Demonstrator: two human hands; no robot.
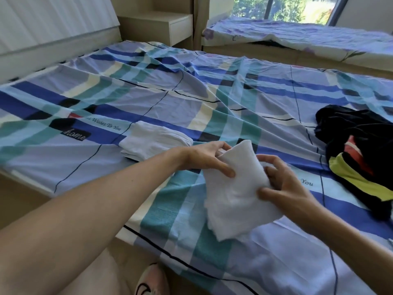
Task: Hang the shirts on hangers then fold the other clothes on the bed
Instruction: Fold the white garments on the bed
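A small white garment, partly folded, is held just above the bed near its front edge. My left hand pinches its upper left edge, thumb on the front and fingers behind. My right hand grips its right side with curled fingers. Behind my left hand a folded white garment lies flat on the checked blue and teal bedsheet. A crumpled pile of black, yellow and red clothes sits at the bed's right edge.
A white headboard stands at the back left, with a wooden bedside shelf next to it. A second mattress with a floral sheet lies under the window. A slipper shows on the floor below.
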